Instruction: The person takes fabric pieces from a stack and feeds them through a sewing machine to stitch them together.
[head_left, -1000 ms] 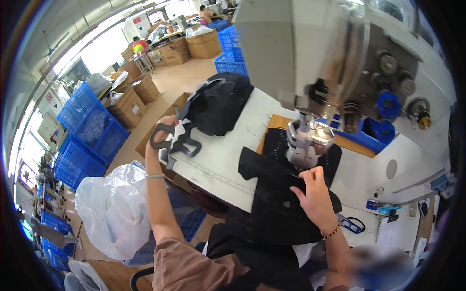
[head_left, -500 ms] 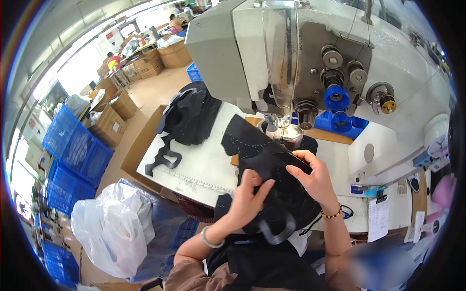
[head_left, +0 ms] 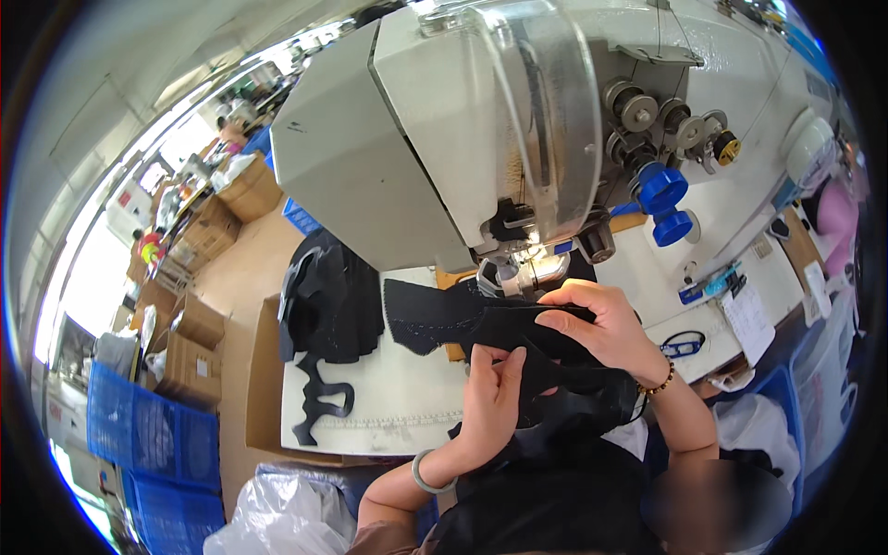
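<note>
A black fabric piece (head_left: 421, 314) with pale stitch lines lies in front of the sewing machine (head_left: 361, 148), spread to the left of its lit needle area (head_left: 532, 264). My right hand (head_left: 601, 328) grips the fabric's upper right part between thumb and fingers. Lower and to the left, my left hand (head_left: 493, 398) pinches the same cloth, thumb against fingertips. More of it hangs in dark folds between my hands and toward my lap, where its outline merges with my black clothing. The fabric's far right part is hidden behind my right hand.
Stacked black cut pieces (head_left: 328, 301) lie on the table's left, beside a wavy black offcut (head_left: 319, 402). A cardboard box (head_left: 266, 388) stands below that edge. Glasses (head_left: 683, 344) and a paper sheet (head_left: 747, 319) lie right. Blue crates (head_left: 153, 430) and a plastic bag (head_left: 282, 513) stand left.
The view has shifted, so the machine looms larger. The fabric has turned to lie more level. My left hand has closed its pinch on the cloth; my right hand keeps hold near the machine.
</note>
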{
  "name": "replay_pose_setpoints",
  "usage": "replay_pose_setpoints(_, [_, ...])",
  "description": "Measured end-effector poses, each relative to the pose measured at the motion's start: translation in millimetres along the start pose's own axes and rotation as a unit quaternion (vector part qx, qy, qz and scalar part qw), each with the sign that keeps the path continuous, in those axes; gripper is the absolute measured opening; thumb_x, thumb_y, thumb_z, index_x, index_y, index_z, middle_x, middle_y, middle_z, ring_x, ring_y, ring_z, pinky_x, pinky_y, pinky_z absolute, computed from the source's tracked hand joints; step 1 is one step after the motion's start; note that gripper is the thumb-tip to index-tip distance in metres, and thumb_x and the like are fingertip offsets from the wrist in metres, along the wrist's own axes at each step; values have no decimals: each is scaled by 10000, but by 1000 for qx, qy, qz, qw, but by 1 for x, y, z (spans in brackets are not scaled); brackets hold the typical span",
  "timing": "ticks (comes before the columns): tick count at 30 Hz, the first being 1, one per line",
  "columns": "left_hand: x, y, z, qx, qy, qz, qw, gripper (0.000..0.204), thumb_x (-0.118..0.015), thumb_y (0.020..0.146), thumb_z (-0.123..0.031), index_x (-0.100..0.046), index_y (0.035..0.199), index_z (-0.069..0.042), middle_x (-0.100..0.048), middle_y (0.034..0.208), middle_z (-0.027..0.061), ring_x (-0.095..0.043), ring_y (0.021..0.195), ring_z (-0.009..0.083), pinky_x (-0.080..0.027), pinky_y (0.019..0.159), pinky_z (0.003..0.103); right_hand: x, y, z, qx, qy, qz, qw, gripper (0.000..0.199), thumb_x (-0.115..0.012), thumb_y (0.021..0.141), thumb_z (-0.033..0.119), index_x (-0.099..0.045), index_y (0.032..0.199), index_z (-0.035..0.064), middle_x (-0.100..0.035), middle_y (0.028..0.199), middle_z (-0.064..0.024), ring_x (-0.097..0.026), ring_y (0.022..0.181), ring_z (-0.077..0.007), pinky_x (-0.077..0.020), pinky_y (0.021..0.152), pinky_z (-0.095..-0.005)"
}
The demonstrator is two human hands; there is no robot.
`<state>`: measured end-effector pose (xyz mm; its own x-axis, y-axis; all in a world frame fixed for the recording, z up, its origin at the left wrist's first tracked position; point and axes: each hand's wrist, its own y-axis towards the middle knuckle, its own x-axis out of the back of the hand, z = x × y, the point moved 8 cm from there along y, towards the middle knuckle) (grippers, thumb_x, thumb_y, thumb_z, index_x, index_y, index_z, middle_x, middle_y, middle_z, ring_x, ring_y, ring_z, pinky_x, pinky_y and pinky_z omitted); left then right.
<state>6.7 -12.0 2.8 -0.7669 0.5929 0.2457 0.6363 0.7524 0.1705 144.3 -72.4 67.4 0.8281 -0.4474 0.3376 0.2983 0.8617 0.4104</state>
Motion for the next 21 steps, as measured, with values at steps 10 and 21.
replay_pose_setpoints(10, [51,-5,-83,-368,330,-131,859,229,-745,735,-96,-522,728,-45,-565,635,53,-519,535,190,-406,518,291,6,3,11,16,-14,1,1000,182,-699,797,152,-655,892,4,-632,758,-70,-595,686,-140,-450,609,-246])
replay_pose_setpoints(21, [33,46,-59,-103,103,25,989,318,-655,828,-79,-550,1128,-62,-654,796,37,-615,750,122,-455,695,234,36,-14,75,229,-455,-159,846,213,-700,774,182,-582,893,50,-572,879,-44,-561,701,-213,-423,694,-323])
